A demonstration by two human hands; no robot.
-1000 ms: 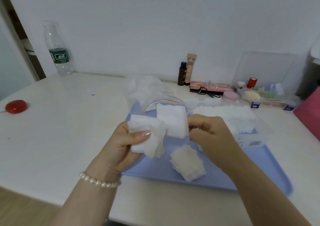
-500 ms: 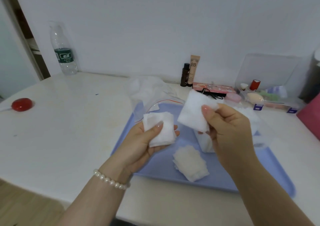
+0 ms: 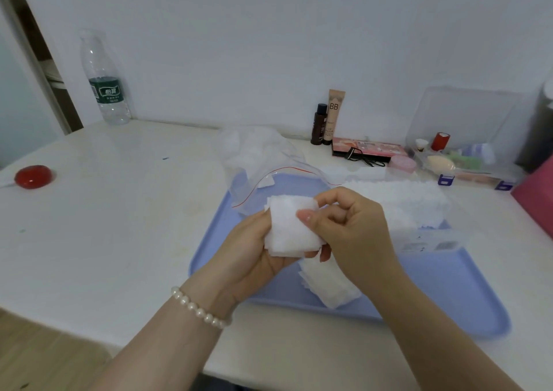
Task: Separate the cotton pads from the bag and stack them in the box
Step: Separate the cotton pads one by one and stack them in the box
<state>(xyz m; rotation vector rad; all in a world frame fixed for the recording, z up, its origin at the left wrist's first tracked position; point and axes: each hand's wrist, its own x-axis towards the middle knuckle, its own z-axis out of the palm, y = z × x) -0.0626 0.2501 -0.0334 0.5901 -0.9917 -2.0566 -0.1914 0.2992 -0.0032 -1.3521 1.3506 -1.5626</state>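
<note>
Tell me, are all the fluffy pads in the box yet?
Not yet. Done: many cotton pads already sit in the clear box on the blue tray. In hand: the left hand holds a small stack of pads and the right hand pinches its edge. Left: a loose pile lies on the tray, and the bag still holds some pads.

"BB" is printed on the beige tube (image 3: 333, 115) by the wall.

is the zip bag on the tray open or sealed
Open: the zip bag's red-lined mouth gapes wide over the blue tray.
</note>
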